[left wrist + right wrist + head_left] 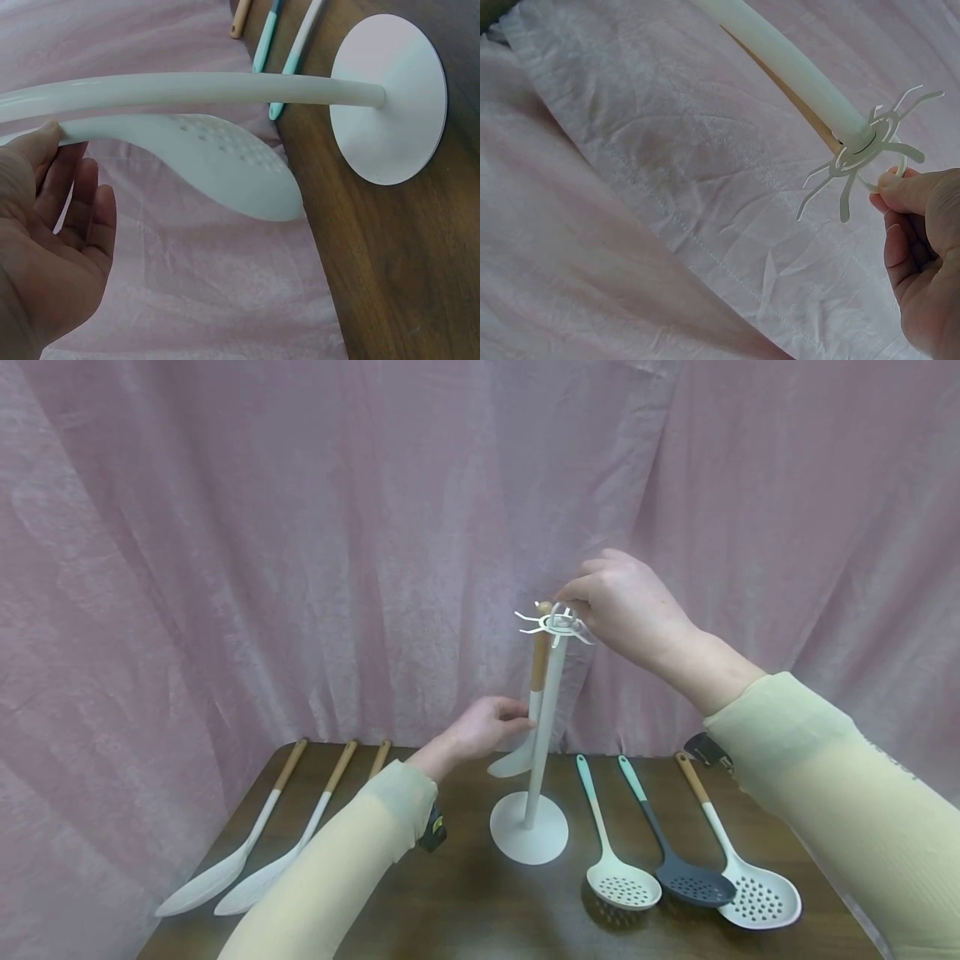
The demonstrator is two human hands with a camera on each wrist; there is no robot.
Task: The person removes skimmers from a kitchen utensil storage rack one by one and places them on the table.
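A white stand rises from its round base (528, 839) (390, 97) on the brown table, its pole (546, 727) (187, 90) (787, 67) ending in a ring of hooks (555, 623) (862, 150). A white slotted spoon (517, 760) (225, 165) with a wooden handle hangs beside the pole. My left hand (487, 727) (52, 225) holds the spoon's lower handle, thumb against it. My right hand (622, 606) (922, 247) pinches one hook of the ring at the top.
Three white utensils with wooden handles (247, 852) lie at the table's left. To the right of the base lie a mint slotted spoon (618, 881), a dark skimmer (693, 885) and a white skimmer (757, 897). A pink curtain (300, 527) hangs behind the table.
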